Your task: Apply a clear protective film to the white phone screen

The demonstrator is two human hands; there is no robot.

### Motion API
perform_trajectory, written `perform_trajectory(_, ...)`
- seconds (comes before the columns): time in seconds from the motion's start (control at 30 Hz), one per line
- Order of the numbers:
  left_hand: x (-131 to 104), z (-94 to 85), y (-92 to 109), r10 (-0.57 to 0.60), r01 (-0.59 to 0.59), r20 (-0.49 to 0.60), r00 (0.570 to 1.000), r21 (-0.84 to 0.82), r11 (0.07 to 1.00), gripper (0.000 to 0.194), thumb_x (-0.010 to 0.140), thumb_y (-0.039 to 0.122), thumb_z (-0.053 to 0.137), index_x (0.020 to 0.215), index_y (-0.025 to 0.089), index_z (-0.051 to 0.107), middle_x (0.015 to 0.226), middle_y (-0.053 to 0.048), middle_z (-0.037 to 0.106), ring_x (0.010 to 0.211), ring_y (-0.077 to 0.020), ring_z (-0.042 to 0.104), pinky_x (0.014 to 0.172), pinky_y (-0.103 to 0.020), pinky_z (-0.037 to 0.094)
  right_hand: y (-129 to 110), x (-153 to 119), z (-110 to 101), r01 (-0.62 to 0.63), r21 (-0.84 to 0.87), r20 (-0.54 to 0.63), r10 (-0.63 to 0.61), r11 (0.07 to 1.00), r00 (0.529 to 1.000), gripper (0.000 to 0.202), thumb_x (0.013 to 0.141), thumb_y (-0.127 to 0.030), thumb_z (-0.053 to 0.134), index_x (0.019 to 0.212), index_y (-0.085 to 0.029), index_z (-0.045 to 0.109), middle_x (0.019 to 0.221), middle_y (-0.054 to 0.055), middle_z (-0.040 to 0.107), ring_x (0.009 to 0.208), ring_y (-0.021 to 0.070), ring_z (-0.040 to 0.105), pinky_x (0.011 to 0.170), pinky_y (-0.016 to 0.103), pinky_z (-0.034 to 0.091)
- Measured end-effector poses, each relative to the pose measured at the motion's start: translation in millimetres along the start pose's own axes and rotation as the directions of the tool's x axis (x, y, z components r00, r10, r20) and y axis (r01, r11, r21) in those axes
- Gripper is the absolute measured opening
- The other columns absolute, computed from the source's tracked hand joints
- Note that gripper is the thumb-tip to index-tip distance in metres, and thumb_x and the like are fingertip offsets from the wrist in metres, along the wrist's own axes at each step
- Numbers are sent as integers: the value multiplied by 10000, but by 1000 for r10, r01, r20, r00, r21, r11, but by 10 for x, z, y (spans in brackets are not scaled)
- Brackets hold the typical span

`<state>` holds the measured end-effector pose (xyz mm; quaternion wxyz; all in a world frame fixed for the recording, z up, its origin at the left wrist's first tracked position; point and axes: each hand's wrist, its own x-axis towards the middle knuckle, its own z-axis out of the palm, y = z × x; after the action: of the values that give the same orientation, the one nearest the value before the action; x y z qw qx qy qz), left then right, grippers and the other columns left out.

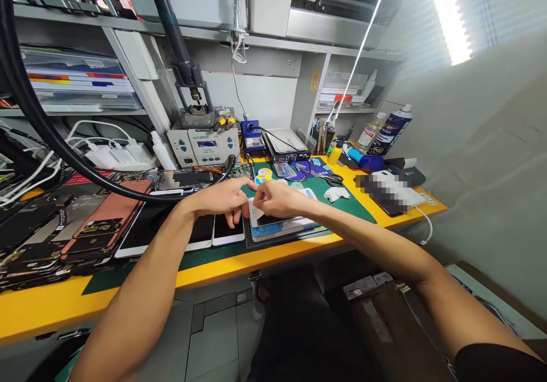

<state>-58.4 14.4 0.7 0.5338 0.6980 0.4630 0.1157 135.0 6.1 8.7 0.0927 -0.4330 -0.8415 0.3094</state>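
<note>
Near the worktop's front edge, both hands, the left hand [222, 198] and right hand [276, 198], pinch the top end of a white phone [273, 221] on a mat [342, 196], apparently mid-peel, which likely calls for slow, even pulling.

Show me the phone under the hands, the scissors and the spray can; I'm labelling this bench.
phone [273, 222], head view, on its screen.
scissors [331, 178], head view, on the handles.
spray can [394, 129], head view, on its body.

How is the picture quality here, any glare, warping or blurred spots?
Head view: the ceiling light at top right is blown out and flares; wide-lens warping bends the shelves and the black hose toward the edges; a pixelated patch covers something on the yellow bench; both hands, left hand and right hand, and the phone beneath them are sharp and evenly lit.
</note>
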Motion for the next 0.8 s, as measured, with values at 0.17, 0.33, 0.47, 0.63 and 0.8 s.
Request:
perform_trajectory(0.17,15,-18,-36,9,-9,9,1000,0,1000,499,810,154,522,1300,206,443,725,11,700,589,-172,691,529,-265,598,-5,16,-26,-2,73,-1,2,997,1000,83,770,-149,575,730,-174,644,588,-22,547,549,110,484,510,220,342)
perform_trajectory(0.33,3,-23,-42,9,-9,4,1000,4,1000,541,812,151,552,1335,205,421,761,-1,719,547,-154,658,507,-268,589,267,-209,-470,-74,139,-62,84,988,995,67,793,-173,645,857,-157,635,760,13,652,612,105,571,519,188,403)
perform_trajectory(0.47,4,-17,-29,-2,2,13,1000,-17,1000,563,796,122,553,1338,184,415,735,1,708,507,-149,635,495,-279,589,634,-473,-700,-173,156,-50,183,972,982,98,814,-240,674,827,-171,606,666,-24,572,517,85,507,485,195,398)
perform_trajectory(0.63,25,-19,-48,-6,7,20,1000,-44,999,569,810,141,578,1352,205,415,736,4,713,507,-157,647,498,-283,594,860,-604,-645,-183,215,-28,194,959,981,178,855,-341,660,856,-180,583,693,-44,536,529,75,484,546,206,453)
perform_trajectory(0.8,20,-22,-59,-16,17,20,1000,-46,999,542,836,156,580,1348,212,414,742,5,712,512,-151,644,514,-288,608,875,-528,-588,-160,232,13,162,959,987,138,780,-266,693,840,-155,637,731,-20,580,567,83,493,561,206,454)
